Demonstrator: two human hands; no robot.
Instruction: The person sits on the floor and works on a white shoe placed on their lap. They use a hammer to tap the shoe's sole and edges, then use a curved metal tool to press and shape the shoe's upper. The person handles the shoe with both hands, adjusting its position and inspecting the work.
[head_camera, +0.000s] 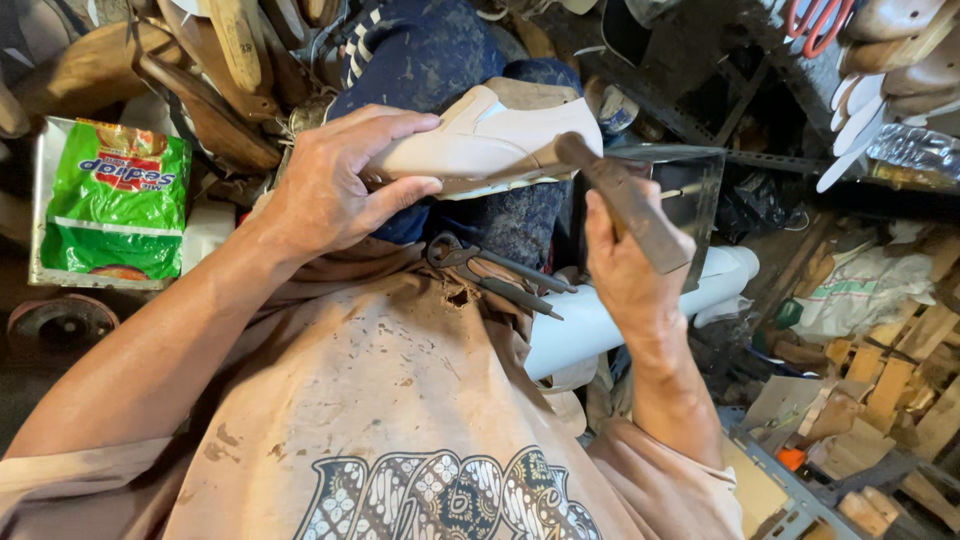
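A pale pink shoe upper on a last (490, 135) rests across my knees. My left hand (335, 180) wraps over its near end and holds it steady. My right hand (625, 265) grips the brown wooden handle of a hammer (625, 200), whose head end meets the shoe's right side. Dark metal pincers (490, 270) lie on my lap just below the shoe, between the two hands.
A green packet (115, 195) sits in a tray at left. Wooden lasts (215, 95) pile up at the top left. A white roll (600, 320) lies under my right wrist. Wood scraps (880, 390) crowd the right; red-handled scissors (815, 25) hang top right.
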